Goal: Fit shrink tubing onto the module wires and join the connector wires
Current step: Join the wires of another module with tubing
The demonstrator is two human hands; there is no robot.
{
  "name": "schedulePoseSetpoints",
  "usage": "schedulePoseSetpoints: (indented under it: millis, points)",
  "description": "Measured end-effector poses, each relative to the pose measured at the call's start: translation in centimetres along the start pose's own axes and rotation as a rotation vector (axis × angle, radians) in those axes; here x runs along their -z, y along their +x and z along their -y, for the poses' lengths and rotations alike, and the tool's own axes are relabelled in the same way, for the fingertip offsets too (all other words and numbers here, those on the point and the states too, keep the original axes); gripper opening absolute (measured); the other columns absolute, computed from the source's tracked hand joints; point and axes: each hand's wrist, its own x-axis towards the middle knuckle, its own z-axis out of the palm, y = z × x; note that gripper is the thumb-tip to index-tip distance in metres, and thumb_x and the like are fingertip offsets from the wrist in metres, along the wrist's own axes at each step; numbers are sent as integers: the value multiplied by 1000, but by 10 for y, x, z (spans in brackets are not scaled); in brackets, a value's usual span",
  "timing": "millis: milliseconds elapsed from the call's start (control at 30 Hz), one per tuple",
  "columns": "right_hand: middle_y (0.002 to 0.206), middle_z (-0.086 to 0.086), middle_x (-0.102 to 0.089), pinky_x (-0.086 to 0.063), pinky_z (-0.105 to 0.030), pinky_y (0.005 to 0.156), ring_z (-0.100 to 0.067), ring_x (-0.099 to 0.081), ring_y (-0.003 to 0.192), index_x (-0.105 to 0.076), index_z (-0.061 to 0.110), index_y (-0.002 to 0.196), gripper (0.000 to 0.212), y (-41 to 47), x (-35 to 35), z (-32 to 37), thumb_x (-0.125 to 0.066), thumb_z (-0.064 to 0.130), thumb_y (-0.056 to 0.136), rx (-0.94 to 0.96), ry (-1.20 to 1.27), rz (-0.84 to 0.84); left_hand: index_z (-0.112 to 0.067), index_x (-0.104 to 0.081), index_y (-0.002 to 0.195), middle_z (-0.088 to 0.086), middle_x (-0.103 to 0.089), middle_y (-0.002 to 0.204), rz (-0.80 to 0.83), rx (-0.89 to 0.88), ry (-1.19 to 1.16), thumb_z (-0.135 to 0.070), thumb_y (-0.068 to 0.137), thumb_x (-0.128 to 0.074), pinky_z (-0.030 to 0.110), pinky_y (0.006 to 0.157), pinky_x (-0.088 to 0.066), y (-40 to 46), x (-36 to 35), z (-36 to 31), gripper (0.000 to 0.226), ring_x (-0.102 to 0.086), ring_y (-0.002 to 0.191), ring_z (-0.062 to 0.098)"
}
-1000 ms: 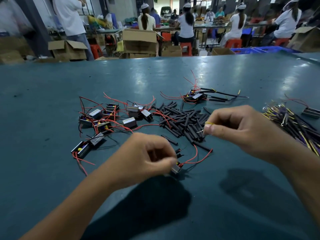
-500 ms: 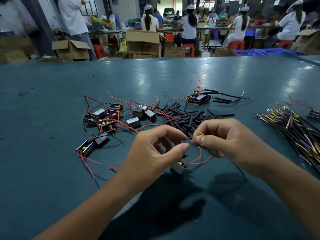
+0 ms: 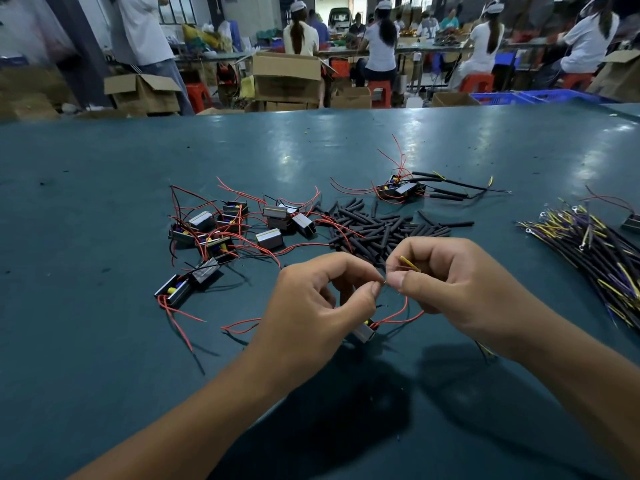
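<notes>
Left hand (image 3: 311,306) and right hand (image 3: 457,282) pinch wire ends together (fingertips touching) just near side of tubing pile (image 3: 377,230); module (image 3: 363,332) beneath.

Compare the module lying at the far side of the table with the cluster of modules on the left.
The far module has black shrink tubes on its leads, running off to the right; the left cluster shows only bare red and black wires. The far module lies apart beyond the tubing pile; the cluster's modules are heaped with tangled wires. Both are small dark boxes with red wires.
</notes>
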Motion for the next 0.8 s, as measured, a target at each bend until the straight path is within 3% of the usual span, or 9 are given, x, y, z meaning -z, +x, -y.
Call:
schedulePoseSetpoints:
  millis: [67,167,300,433,533,600,667,800]
  points:
    - [58,13,-46,-29,-10,49,-2,-31,51,-61,13,76,10,-1,-1,0,-63,20,82,5,-15,-12,-30,-71,87,-14,-66,65,6,8,-4,-20,86,-69,23,45,-37,-1,-1,0,11,-44,49,2]
    - [56,14,-45,-26,-9,47,-2,-27,46,-62,14,76,8,-3,-2,-2,-64,19,82,48,-96,-25,-24,-73,86,-5,-69,66,33,85,-81,-20,84,-69,33,49,-45,1,-1,0,6,-55,53,22]
    - [60,15,-54,-34,-9,50,-1,-41,47,-62,24,76,15,-5,-1,-3,-68,13,83,150,-341,-40,-9,-73,79,-7,-61,55,113,277,-281,-16,79,-68,13,47,-37,4,1,-2,9,-50,48,4]
    - [64,4,-54,-34,-22,47,-12,-39,48,-60,28,76,11,-6,-1,-1,-66,21,81,198,-487,-45,-10,-72,71,0,-53,55,193,561,-500,-16,73,-69,20,45,-37,7,2,-6,7,-42,47,10]
    - [60,12,-49,-30,-15,47,-6,-35,47,-58,26,76,12,-7,-3,-1,-65,18,82,196,-497,-10,-14,-69,67,-1,-51,55,259,775,-691,-12,76,-67,19,43,-37,8,1,-9,9,-42,44,9]
    - [57,14,-48,-29,-12,48,-4,-33,45,-60,23,75,17,-6,-3,0,-68,12,86,143,-415,3,-12,-70,71,2,-56,58,221,671,-634,-11,77,-66,20,45,-39,7,0,-8,7,-48,45,10]
    - [57,9,-45,-27,-12,47,-2,-28,46,-61,17,73,21,-5,-2,1,-68,5,89,62,-261,-3,-11,-72,77,2,-64,62,139,425,-439,-13,79,-67,21,47,-42,5,2,-9,6,-54,50,11]
    - [56,8,-37,-24,-15,46,-8,-26,50,-60,11,71,14,-4,1,5,-63,21,80,-38,-86,-43,-14,-75,89,-8,-70,73,-41,-87,47,-13,85,-72,22,55,-50,0,6,-9,6,-64,61,6]
